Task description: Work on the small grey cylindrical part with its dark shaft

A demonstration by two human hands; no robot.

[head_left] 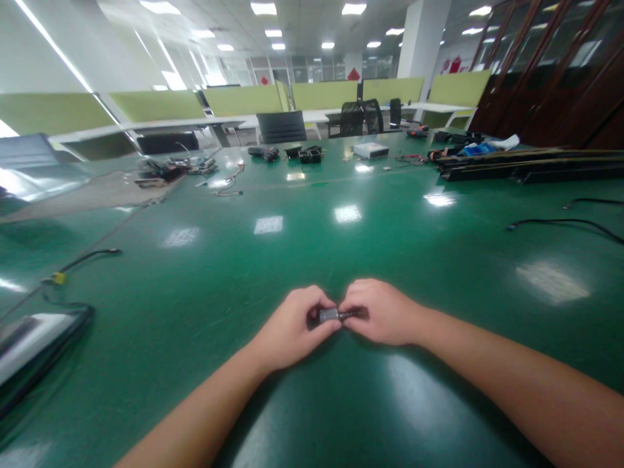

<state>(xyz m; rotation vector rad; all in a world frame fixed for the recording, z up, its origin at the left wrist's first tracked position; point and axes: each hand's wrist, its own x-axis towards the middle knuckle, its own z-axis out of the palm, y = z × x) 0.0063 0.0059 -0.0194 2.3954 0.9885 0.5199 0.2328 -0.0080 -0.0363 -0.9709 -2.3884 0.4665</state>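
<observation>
Close together over the green tabletop, my two hands meet at a small object. My left hand is closed, thumb and fingers pinching a small grey block-like piece. My right hand is also closed, with its fingertips around a thin dark piece that meets the grey one end to end. Whether the two are joined I cannot tell. The fingers hide much of both, and their exact kind is too small to make out.
At the left lie a dark cable and a white-and-black flat item. Black cables lie at the right. Further back are a white box, long black strips, tangled parts and dark gadgets.
</observation>
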